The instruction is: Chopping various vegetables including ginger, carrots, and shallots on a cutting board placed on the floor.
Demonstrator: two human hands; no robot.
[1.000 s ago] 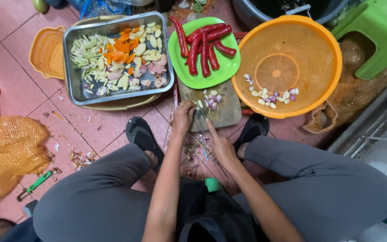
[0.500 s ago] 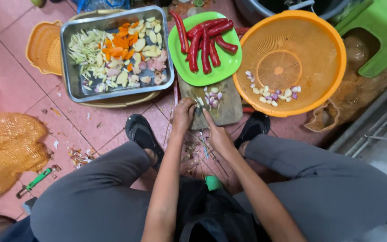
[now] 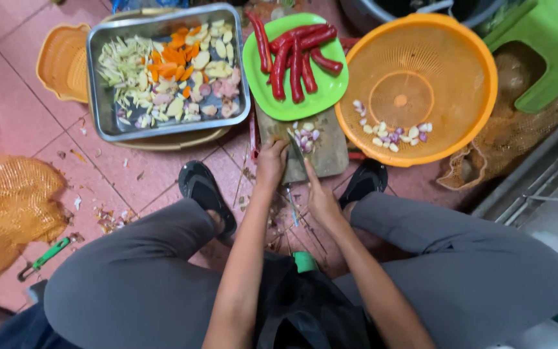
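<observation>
The left hand (image 3: 271, 163) pressed on the wooden cutting board (image 3: 329, 150) at its near edge; the right hand (image 3: 321, 197) gripped a knife (image 3: 296, 152) over the shallot pieces (image 3: 306, 134) mid-board.

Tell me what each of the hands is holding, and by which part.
The right hand grips a knife by its handle end, blade over the wooden cutting board. The left hand presses down on the board; what is under its fingers cannot be told.

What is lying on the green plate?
Several whole red chillies lie on the green plate, side by side. The plate's lower edge overlaps the wooden cutting board; beneath them nothing shows.
</observation>
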